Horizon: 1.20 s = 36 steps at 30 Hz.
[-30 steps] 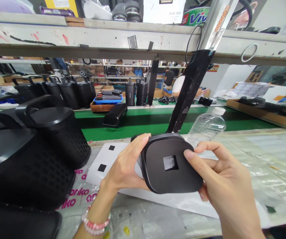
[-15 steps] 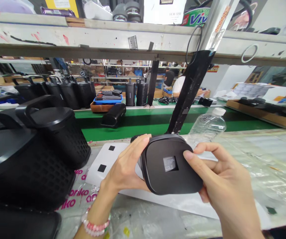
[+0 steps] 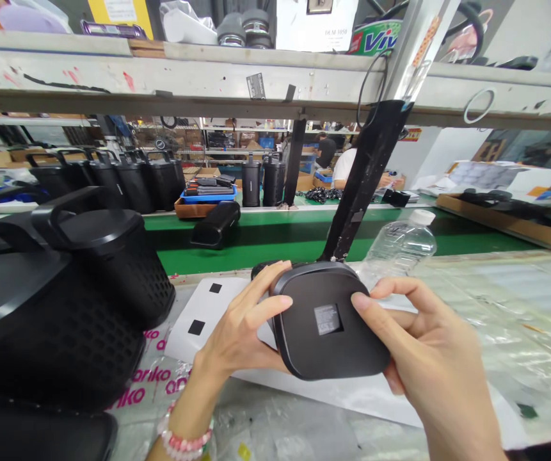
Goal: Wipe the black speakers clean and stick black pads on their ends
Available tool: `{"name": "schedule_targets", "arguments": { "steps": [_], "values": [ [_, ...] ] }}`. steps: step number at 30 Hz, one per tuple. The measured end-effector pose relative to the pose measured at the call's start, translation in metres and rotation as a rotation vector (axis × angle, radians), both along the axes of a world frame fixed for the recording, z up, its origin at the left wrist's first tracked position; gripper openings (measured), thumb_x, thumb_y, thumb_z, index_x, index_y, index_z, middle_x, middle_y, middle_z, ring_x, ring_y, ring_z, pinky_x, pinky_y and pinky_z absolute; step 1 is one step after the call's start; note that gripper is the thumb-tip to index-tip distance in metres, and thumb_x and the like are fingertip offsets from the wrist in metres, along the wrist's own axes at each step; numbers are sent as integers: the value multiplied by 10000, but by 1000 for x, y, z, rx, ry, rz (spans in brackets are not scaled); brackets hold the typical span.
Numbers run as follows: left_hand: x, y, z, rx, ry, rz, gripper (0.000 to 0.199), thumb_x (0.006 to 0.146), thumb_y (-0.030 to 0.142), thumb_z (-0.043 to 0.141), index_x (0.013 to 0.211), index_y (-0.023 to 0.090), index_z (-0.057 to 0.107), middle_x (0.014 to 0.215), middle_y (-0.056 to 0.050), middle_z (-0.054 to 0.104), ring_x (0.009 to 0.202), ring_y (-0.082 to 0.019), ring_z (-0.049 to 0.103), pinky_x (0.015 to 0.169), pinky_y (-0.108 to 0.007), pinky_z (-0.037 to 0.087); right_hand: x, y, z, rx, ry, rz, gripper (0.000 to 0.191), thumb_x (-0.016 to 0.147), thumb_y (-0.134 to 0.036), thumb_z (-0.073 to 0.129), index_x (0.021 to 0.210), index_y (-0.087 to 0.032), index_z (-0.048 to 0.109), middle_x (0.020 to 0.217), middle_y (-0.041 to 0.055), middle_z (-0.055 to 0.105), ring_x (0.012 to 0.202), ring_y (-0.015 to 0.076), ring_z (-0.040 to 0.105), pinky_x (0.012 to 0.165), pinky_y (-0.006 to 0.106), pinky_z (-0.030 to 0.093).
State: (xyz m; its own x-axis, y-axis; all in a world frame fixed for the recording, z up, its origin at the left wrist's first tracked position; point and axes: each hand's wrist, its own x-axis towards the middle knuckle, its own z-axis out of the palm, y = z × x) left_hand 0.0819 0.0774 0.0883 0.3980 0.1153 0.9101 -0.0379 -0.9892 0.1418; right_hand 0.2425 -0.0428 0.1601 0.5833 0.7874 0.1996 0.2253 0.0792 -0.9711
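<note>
A black speaker (image 3: 287, 358) with rounded corners is held up with its flat end towards me. A black pad (image 3: 347, 349) covers that end, and a square cut-out in it shows a grey printed label (image 3: 327, 319). My left hand (image 3: 241, 326) grips the left side, with one fingertip pressed on the pad's upper left edge. At the right, my right hand (image 3: 423, 349) is closed on the edge, thumb on the pad and other fingers partly hidden. Below lies a white sheet (image 3: 237, 291) with black square patches.
Large black speakers with handles (image 3: 112, 256) stand close on the left. A clear plastic bottle (image 3: 397, 246) is behind my right hand. Beyond runs a green conveyor belt (image 3: 275, 234) with a black speaker (image 3: 216, 224) lying on it. A slanted black post (image 3: 359, 186) rises ahead.
A finger of my left hand has come down onto the pad's upper left edge. The speaker lying on the belt has shifted slightly left. My right hand keeps its grip.
</note>
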Motion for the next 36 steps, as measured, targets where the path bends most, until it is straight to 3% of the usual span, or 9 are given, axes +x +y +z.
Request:
{"name": "schedule_targets", "arguments": {
  "steps": [10, 18, 23, 26, 27, 29, 32, 34, 36],
  "values": [
    [-3, -3, -1, 65, 12, 41, 762, 727, 336, 826, 1344, 177, 410, 1488, -255, 415, 1355, -316, 472, 1069, -520, 475, 4, -2, 1, -55, -71, 79, 297, 850, -497, 646, 861, -248, 485, 409, -85, 471, 299, 61, 314, 341, 109, 189],
    [0, -4, 0, 144, 34, 123, 659, 736, 370, 816, 1249, 152, 464, 1447, -274, 462, 1338, -316, 489, 1046, -514, 500, 32, 6, -1, -224, -572, 194, 231, 893, -499, 441, 916, -273, 395, 355, -109, 455, 265, 149, 365, 339, 208, 263],
    [8, -6, -3, 196, 58, 139, 638, 750, 421, 794, 1232, 140, 485, 1412, -297, 489, 1326, -342, 497, 1036, -565, 486, 47, 5, -2, -367, -1048, -74, 238, 917, -502, 476, 876, -271, 439, 389, -72, 488, 369, 232, 522, 418, 276, 274],
    [3, -5, -5, 138, 31, 120, 707, 710, 410, 832, 1268, 173, 469, 1417, -287, 492, 1324, -345, 503, 1020, -555, 503, 57, 3, 1, -572, -1178, -272, 419, 880, -662, 533, 919, -246, 526, 453, 8, 553, 483, 337, 611, 439, 327, 308],
    [-1, -5, -5, 93, 10, 121, 738, 689, 412, 849, 1279, 192, 464, 1420, -278, 493, 1318, -342, 511, 1009, -539, 518, 58, 2, 2, -560, -1180, -334, 484, 881, -697, 511, 966, -223, 559, 508, 46, 597, 534, 369, 634, 447, 350, 340],
    [-8, -3, -6, 5, -39, 125, 815, 638, 411, 885, 1300, 218, 451, 1428, -270, 489, 1309, -341, 524, 984, -503, 544, 51, 3, 2, -282, -1177, -394, 548, 958, -652, 407, 1151, -166, 572, 800, 147, 709, 768, 403, 684, 566, 430, 459],
    [-15, -1, -7, -17, -86, 114, 915, 583, 375, 922, 1339, 232, 427, 1436, -266, 483, 1307, -352, 525, 977, -502, 549, 24, 10, -3, 281, -1305, -142, 473, 1066, -391, 261, 1470, -162, 350, 1426, 150, 499, 1334, 315, 441, 1041, 487, 371],
    [-17, 0, -8, 15, -94, 126, 948, 571, 344, 931, 1355, 248, 409, 1443, -249, 484, 1305, -355, 526, 981, -520, 544, 12, 21, -9, 345, -1400, 123, 485, 1077, -333, 210, 1538, -185, 243, 1569, 70, 291, 1463, 240, 202, 1155, 457, 230],
    [-19, 1, -9, 20, -104, 162, 948, 552, 328, 939, 1341, 256, 418, 1433, -231, 499, 1286, -360, 544, 964, -521, 554, 16, 35, -17, 177, -1310, 231, 517, 1077, -367, 136, 1546, -183, 253, 1586, 35, 241, 1472, 221, 166, 1157, 466, 249]
  ]
}}
